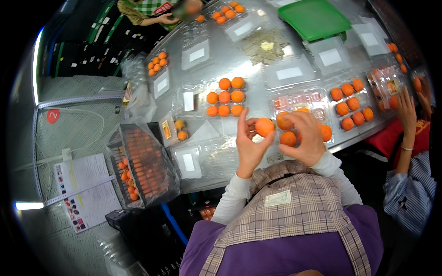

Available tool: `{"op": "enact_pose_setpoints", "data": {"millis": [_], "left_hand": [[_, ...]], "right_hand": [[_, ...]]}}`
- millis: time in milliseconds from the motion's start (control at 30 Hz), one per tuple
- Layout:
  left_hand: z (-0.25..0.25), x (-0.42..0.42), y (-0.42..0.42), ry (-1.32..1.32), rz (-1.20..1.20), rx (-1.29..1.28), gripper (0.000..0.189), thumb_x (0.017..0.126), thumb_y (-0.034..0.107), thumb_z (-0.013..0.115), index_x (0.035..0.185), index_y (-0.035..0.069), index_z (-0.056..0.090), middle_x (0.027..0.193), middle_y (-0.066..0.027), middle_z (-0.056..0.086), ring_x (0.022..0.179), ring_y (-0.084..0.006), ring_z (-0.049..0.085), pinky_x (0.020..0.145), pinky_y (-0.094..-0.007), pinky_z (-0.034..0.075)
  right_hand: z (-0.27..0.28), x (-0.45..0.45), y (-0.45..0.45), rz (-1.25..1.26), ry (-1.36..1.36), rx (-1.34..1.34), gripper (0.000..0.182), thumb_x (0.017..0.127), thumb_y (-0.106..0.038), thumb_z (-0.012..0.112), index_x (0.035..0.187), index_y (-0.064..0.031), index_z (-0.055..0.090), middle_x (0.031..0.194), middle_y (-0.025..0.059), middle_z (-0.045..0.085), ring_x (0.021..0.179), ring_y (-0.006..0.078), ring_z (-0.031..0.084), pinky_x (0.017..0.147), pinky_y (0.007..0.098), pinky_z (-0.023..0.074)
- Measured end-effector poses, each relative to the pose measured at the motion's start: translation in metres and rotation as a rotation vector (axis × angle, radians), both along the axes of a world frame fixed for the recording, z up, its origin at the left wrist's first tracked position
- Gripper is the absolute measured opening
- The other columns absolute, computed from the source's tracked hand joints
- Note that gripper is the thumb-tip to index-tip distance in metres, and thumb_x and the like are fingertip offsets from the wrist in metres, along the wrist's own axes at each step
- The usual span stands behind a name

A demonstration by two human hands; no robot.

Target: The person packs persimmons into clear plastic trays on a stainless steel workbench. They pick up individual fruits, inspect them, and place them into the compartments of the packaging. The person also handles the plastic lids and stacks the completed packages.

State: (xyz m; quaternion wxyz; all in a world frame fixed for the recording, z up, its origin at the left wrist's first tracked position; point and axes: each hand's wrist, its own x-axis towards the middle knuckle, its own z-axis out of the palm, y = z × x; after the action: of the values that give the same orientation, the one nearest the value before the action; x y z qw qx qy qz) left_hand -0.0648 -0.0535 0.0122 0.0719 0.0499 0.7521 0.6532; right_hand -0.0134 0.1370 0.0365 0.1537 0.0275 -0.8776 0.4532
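My left hand (252, 146) holds one orange citrus fruit (265, 127) between thumb and fingers, just left of a clear plastic clamshell tray (326, 115). Over the front of that tray is my right hand (305, 139), its thumb and fingers spread in a curve around fruits. Beside its thumb sits a citrus fruit (288, 138), with another fruit (284, 120) behind it. The right hand partly hides the tray's middle. A further fruit (325, 132) shows at the tray's right side. Left of my hands, an open clamshell (203, 84) bears several fruits in rows.
Another filled tray (352, 103) lies to the right, near a co-worker's hand (407, 110). A green plastic lid or tray (314, 19) is at the back. On the left stands a plastic-lined black crate (145, 165). Across the metal table (253, 74), another person's hand (169, 19) shows.
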Motion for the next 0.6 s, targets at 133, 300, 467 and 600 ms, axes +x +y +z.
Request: {"op": "enact_pose_setpoints", "data": {"millis": [133,300,467,600], "left_hand": [[-0.037,-0.072,-0.062,0.077,0.242,-0.224,0.088,0.075,0.010,0.085,0.151,0.001,0.040,0.116,-0.0112,0.062,0.097,-0.0177,0.064,0.084,-0.0317,0.056],[-0.088,-0.178,-0.134,0.098,0.353,-0.559,0.088,0.071,0.025,0.090,0.143,-0.002,0.049,0.108,-0.0115,0.064,0.091,-0.0180,0.063,0.081,-0.0327,0.055],[-0.118,-0.250,-0.136,0.158,0.300,-0.710,0.087,0.068,0.033,0.091,0.138,-0.002,0.055,0.101,-0.0148,0.072,0.090,-0.0252,0.070,0.081,-0.0381,0.057],[-0.133,-0.281,-0.130,0.062,0.280,-0.911,0.090,0.066,0.031,0.089,0.141,-0.002,0.052,0.104,-0.0179,0.072,0.098,-0.0313,0.071,0.089,-0.0407,0.056]], "right_hand": [[0.001,0.002,0.031,-0.128,-0.044,-0.121,0.061,0.072,-0.018,0.080,0.128,-0.0045,0.061,0.124,0.0147,0.062,0.117,0.0335,0.059,0.101,0.0428,0.0469],[-0.014,-0.005,0.064,-0.225,-0.073,-0.186,0.058,0.076,-0.014,0.076,0.130,-0.0022,0.060,0.128,0.0154,0.062,0.123,0.0313,0.058,0.106,0.0404,0.0447],[-0.015,-0.008,0.077,-0.309,-0.157,-0.132,0.054,0.079,-0.013,0.073,0.130,0.0003,0.059,0.127,0.0155,0.062,0.122,0.0312,0.058,0.107,0.0405,0.0436],[-0.029,-0.021,0.086,-0.337,-0.170,-0.195,0.055,0.079,-0.013,0.073,0.131,-0.0001,0.058,0.126,0.0135,0.062,0.122,0.0285,0.058,0.107,0.0399,0.0431]]}}
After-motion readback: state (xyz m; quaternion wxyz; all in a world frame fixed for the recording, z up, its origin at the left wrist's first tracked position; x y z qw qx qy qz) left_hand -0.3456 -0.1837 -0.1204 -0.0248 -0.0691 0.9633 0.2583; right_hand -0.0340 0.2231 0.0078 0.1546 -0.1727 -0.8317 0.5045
